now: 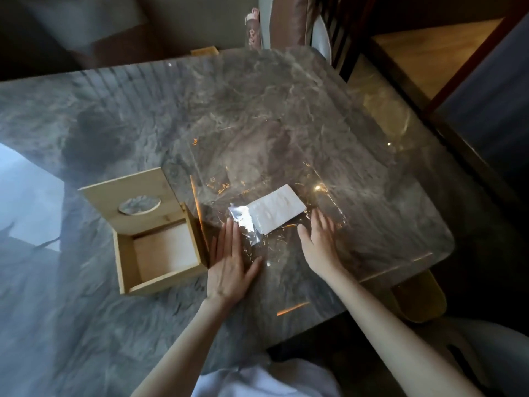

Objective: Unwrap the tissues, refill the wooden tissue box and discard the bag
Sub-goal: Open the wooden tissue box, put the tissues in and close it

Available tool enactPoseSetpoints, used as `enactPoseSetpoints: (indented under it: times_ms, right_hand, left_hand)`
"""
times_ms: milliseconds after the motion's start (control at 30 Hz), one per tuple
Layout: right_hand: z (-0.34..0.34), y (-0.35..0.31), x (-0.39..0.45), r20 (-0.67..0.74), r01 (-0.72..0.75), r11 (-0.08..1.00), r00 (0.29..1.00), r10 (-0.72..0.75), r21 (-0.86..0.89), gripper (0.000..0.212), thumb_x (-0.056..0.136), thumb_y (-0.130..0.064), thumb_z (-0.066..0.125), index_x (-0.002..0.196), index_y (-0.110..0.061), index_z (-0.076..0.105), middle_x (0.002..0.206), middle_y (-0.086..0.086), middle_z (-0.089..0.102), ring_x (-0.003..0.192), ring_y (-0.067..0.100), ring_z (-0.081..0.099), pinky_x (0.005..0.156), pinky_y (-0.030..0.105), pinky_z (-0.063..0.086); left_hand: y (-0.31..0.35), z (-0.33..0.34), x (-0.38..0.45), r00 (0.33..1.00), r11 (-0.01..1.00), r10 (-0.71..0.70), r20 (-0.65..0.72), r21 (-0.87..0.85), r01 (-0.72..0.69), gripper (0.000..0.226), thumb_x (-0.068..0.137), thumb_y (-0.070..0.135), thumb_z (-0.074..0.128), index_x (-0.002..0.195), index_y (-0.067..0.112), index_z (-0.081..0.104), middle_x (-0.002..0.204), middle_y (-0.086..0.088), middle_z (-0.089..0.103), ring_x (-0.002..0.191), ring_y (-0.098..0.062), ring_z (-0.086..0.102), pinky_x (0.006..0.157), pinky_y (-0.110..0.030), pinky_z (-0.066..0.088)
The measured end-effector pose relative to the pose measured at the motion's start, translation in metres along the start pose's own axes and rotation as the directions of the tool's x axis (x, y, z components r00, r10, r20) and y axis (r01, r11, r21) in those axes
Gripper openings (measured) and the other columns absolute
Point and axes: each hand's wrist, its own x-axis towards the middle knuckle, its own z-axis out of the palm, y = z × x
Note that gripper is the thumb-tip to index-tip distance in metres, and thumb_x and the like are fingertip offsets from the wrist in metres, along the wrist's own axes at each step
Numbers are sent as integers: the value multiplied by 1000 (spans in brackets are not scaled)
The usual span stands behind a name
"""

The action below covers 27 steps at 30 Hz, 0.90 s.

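A clear plastic bag lies spread flat on the marble table. A white stack of tissues sits in its near part, with a shiny crumpled fold at the stack's left end. My left hand rests flat on the plastic just left of the stack, fingers straight. My right hand lies flat on the plastic at the stack's right corner. Neither hand grips anything. The wooden tissue box stands open to the left, touching my left hand's side. Its lid, with a round hole, lies behind it.
The table's rounded near-right corner is close to my right hand. A chair stands at the far edge. A wooden surface lies to the far right. Bright window glare falls on the table's left part.
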Motion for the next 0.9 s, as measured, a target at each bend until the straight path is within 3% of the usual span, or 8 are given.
enactPoseSetpoints:
  times_ms: [100, 200, 267, 367, 500, 600, 700, 900]
  right_hand:
    - [-1, -11, 13, -38, -3, 998, 999, 5, 60, 58, 95, -25, 41, 143, -2, 18, 155, 15, 18, 143, 26, 10, 114, 33, 6]
    - [1, -18, 22, -40, -31, 974, 998, 41, 223, 54, 91, -23, 51, 138, -1, 32, 141, 19, 41, 133, 30, 33, 109, 35, 23]
    - [0, -24, 26, -45, -28, 961, 998, 42, 277, 47, 86, -23, 59, 126, -1, 45, 122, 15, 56, 117, 29, 49, 98, 33, 37]
    - [-1, -34, 34, -38, -53, 953, 997, 67, 297, 45, 77, -19, 70, 115, -1, 53, 99, 3, 55, 94, 19, 53, 76, 20, 35]
    - [2, -35, 48, 89, -248, 880, 969, 232, 405, 76, 57, -29, 81, 122, -7, 49, 118, 9, 59, 105, 24, 57, 93, 38, 47]
    - [-3, -36, 52, 175, -338, 824, 941, 289, 455, 61, 59, -17, 82, 113, -5, 57, 107, 9, 65, 93, 23, 61, 75, 29, 50]
    - [-7, -39, 51, 228, -372, 774, 928, 295, 512, 48, 66, -10, 79, 109, -5, 58, 96, 6, 63, 76, 15, 57, 56, 19, 40]
    - [-5, -34, 39, 212, -367, 667, 928, 305, 648, 35, 70, -13, 76, 102, -9, 62, 100, 7, 66, 89, 21, 61, 69, 26, 50]
  left_hand:
    - [0, 0, 0, 1000, 1000, -12, 26, 1, 12, 90, 80, 65, 29, 145, 7, 8, 153, -2, 1, 143, -18, 1, 115, -35, 2]
    - [-1, 1, -1, 999, 1000, -11, 34, 4, 11, 92, 79, 71, 20, 146, 9, 6, 153, -2, -1, 143, -18, 0, 115, -33, -2]
    - [-1, 1, -1, 999, 1000, -11, 35, 16, 10, 96, 77, 75, 8, 146, 8, 6, 154, -3, 1, 143, -18, 0, 114, -32, -3]
    - [-2, 2, -1, 999, 1000, -10, 33, 10, 10, 96, 78, 74, 10, 146, 6, 10, 154, -6, 6, 142, -17, 1, 113, -30, -5]
    - [0, 0, -1, 1000, 1000, -17, 26, -2, 17, 91, 80, 69, 23, 144, 4, 16, 153, -8, 13, 142, -21, 8, 112, -30, -4]
    - [-1, 0, -1, 1000, 1000, -20, 16, -7, 20, 89, 81, 67, 24, 144, 4, 18, 152, -7, 13, 141, -18, 6, 112, -30, -3]
    - [-2, 1, -2, 999, 1000, -22, 35, -9, 22, 89, 80, 65, 27, 145, 7, 12, 153, -5, 6, 142, -18, 2, 112, -29, -7]
    - [-2, -1, -3, 998, 999, -24, 64, -41, 27, 99, 73, 76, -5, 147, 11, 2, 153, 0, -6, 141, -12, -9, 114, -29, -10]
